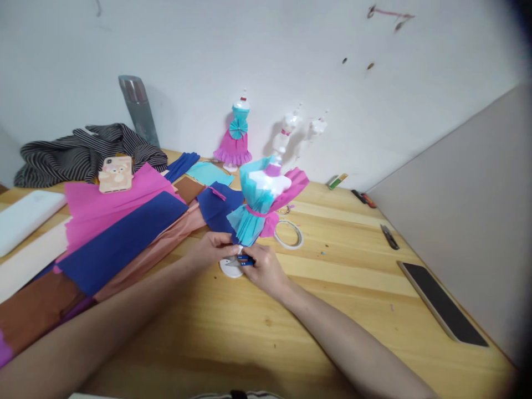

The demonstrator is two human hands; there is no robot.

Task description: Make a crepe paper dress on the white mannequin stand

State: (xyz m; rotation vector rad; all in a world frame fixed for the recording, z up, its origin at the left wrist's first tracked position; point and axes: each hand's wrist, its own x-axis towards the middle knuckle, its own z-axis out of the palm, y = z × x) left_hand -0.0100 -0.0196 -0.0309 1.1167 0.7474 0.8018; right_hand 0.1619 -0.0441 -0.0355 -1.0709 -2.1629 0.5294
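A small white mannequin [269, 185], dressed in turquoise crepe paper [258, 195] and pink crepe paper [291, 194], stands upright in front of me on a round white base [231, 268]. A pink band circles its waist. In my right hand [267, 269] are blue-handled thread snips [245, 260], their blades pointing left over the base. My left hand [214, 247] is closed near the mannequin's stem, just below the turquoise hem. What its fingertips pinch is partly hidden.
Crepe paper sheets [124, 238] cover the table's left side, a phone [116, 174] on them. Dressed [235, 133] and bare mannequins [286, 130] stand by the wall near a bottle [139, 111]. Tape rolls [300, 238], a cutter [389, 237] and a dark slab [443, 302] lie rightward.
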